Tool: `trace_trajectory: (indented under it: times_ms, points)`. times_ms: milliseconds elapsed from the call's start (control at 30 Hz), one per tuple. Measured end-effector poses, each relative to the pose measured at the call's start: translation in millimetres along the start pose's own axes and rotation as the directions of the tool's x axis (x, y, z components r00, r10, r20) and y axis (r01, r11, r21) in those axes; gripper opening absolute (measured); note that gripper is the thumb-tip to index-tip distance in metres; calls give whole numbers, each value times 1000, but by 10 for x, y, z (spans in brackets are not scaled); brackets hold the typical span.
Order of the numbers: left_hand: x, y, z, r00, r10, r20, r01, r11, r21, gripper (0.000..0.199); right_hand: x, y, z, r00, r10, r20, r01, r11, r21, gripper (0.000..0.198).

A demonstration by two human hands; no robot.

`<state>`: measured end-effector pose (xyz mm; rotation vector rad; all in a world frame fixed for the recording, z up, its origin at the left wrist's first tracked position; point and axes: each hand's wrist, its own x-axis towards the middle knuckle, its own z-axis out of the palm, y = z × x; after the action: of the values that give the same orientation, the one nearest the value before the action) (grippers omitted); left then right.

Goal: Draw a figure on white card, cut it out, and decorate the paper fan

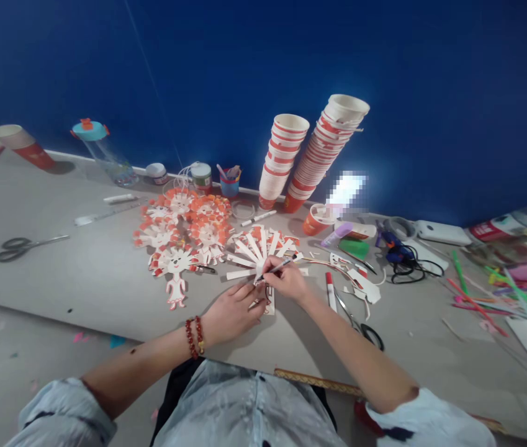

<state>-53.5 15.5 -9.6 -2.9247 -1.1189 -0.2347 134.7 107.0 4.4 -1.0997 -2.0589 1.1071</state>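
My right hand [285, 280] is closed around a slim pen [282, 264], its tip low over a white paper cutout [249, 256] with long strips fanned out at the top. My left hand [235, 312] lies flat across the lower left of this cutout, fingers stretched out and touching it, hiding part of it. What the pen tip marks is too small to make out. To the left lies a pile of finished-looking paper figures [210, 233] with orange-tipped strips. One paper figure [176, 288] with drawn face and red outlines lies nearest me.
Scissors [18, 247] lie far left; black-handled scissors [370, 335] and a red-capped marker [329, 285] lie right of my right hand. Two tall paper cup stacks [286, 146] stand by the blue wall. Paper scraps [363, 285], a black cable [409, 267] and coloured sticks [477, 292] are rightward.
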Motion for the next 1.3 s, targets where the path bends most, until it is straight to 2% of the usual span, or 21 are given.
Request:
trace_trajectory:
  times_ms: [133,867,1300]
  points:
    - [5,4,-3,1000,-9,6,9,1000,3,44,-17,63,25,999,-18,-32,18,1000,9,5]
    - [19,10,-35,1000,-10,24,10,1000,-13,41,-5,73,27,999,11,30,-10,999,-46,6]
    - [6,7,-18,1000,-7,22,8,1000,-6,46,-7,11,-52,1000,8,28,-3,983,-183,8]
